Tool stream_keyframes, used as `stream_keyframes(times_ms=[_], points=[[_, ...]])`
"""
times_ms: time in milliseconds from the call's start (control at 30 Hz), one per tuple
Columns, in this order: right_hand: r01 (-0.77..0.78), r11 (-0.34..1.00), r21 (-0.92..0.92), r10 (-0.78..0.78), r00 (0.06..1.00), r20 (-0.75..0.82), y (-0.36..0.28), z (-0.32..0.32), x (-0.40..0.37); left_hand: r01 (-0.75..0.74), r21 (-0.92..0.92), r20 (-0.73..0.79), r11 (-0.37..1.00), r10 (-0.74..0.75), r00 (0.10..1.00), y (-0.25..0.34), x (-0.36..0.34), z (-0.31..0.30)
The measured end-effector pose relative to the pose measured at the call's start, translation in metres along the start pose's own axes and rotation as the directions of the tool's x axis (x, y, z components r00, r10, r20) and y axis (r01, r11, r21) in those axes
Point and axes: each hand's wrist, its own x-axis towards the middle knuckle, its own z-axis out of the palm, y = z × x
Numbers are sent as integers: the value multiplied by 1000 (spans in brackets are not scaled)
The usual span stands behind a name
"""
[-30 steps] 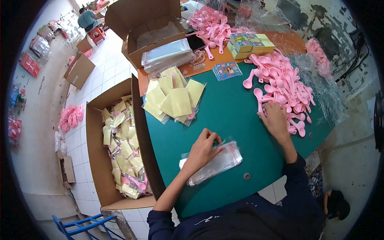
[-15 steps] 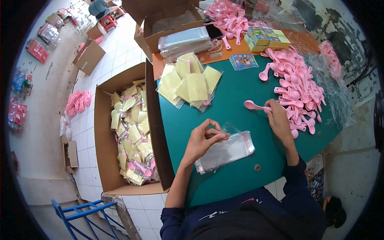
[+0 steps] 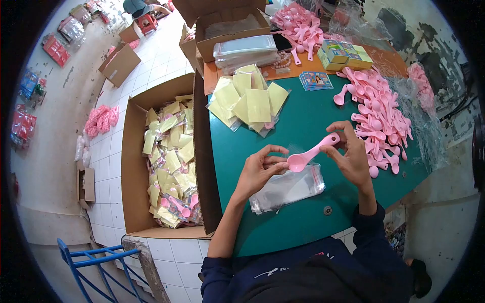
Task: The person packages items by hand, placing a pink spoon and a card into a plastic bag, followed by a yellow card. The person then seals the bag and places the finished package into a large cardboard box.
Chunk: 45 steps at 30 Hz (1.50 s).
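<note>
The spoon [image 3: 313,152] has moved from beside the spoon pile [image 3: 379,108] to over the bag stack [image 3: 288,191]. The right hand [image 3: 353,154] pinches its handle; the left hand [image 3: 259,170], fingers curled, grips a clear bag [image 3: 296,148] by the bowl. Farther off lie packets [image 3: 258,106], then cards [image 3: 316,81].
</note>
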Motion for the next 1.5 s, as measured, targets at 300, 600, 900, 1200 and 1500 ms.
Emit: stream_keyframes(times_ms=[300,600,900,1200,1500], points=[[63,977,204,-78,995,64,14,35,4,-96,100,16,990,95,995,-7,1,9],[361,930,70,-367,921,132,7,30,10,-64,30,124,997,60,990,6,-5,-1],[-114,874,-472,215,962,165,119,-34,198,-200,-164,-9,966,201,979,8,-7,1],[-278,682,-676,-47,906,-421,199,-26,224,-116,-166,-46,979,110,993,10,-5,-5],[-36,999,34,35,999,29,42,-36,126,-62,-172,-27,983,59,998,14,-2,-1]])
